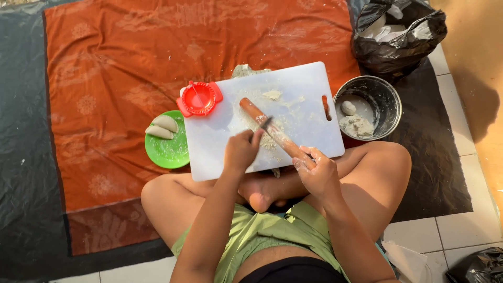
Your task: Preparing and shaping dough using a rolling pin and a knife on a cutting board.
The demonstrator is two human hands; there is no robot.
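A wooden rolling pin [255, 112] lies slanted over a white cutting board [309, 86] dusted with flour and dough scraps. My right hand [318, 174], floury, grips the pin's near end. My left hand [241, 151] holds a small dark blade [267, 123] against the middle of the pin, above a patch of flour. A red round dumpling press [199, 98] rests on the board's far left corner. The board sits over my crossed legs.
Left of the board, a green plate [170, 152] holds two folded dumplings [163, 127]. To the right, a metal bowl [390, 102] contains lumps of dough. A black plastic bag [398, 36] stands behind the bowl. An orange cloth [115, 78] covers the floor.
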